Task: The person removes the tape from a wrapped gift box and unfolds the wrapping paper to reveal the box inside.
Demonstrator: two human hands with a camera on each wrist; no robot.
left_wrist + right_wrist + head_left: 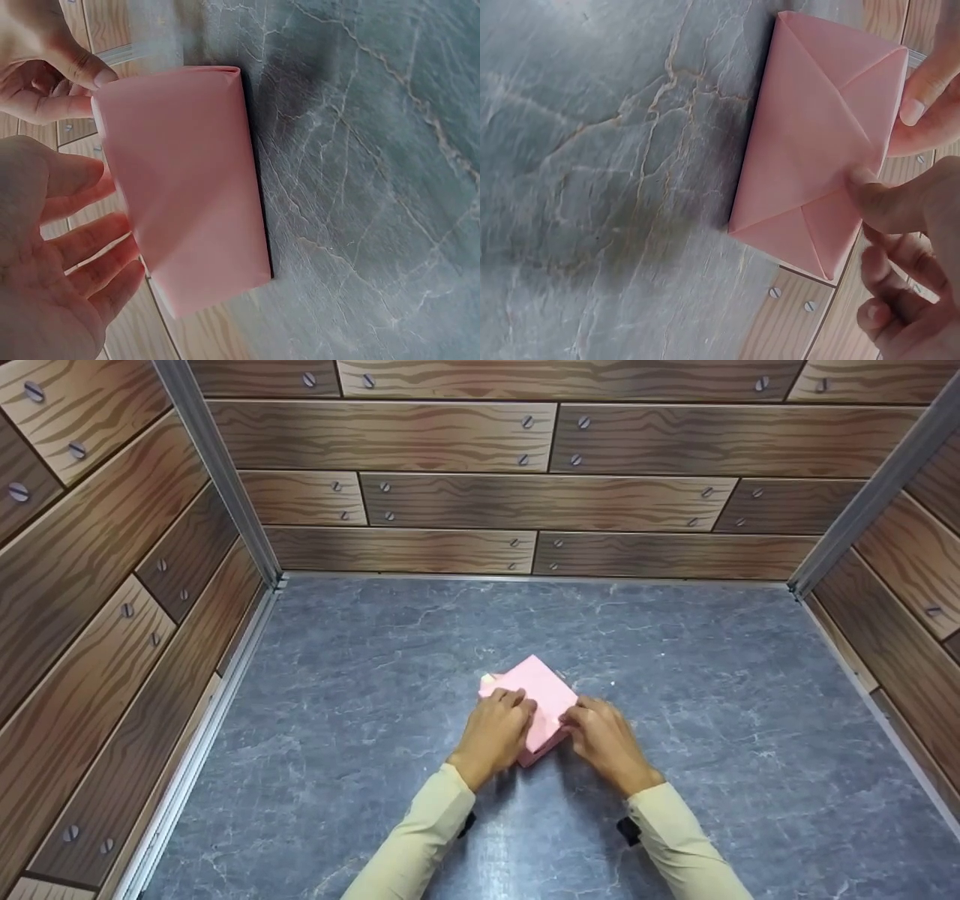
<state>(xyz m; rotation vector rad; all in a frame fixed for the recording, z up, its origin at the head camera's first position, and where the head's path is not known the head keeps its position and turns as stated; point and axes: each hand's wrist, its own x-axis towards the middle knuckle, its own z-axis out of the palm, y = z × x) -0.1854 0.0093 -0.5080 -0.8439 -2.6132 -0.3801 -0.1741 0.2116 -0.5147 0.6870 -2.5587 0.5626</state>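
A box wrapped in pink paper [549, 694] rests on the grey marbled surface, turned cornerwise in the head view. Diagonal creases and a pointed fold [814, 120] show on its side in the right wrist view. My left hand [496, 727] lies over the box's left part; its fingers, fairly straight in the left wrist view, touch the upper edge. At the right corner my right hand [606, 735] pinches the box's upper edge, with the thumb [870, 191] against the folded side and the other fingers bent. A small pale yellow piece [487, 680] shows at the box's far left.
Wood-plank patterned walls [465, 499] enclose the grey surface [360, 660] at the back and both sides, with metal strips along the edges. Black devices show beneath both sleeves, the right one [628, 831] more fully.
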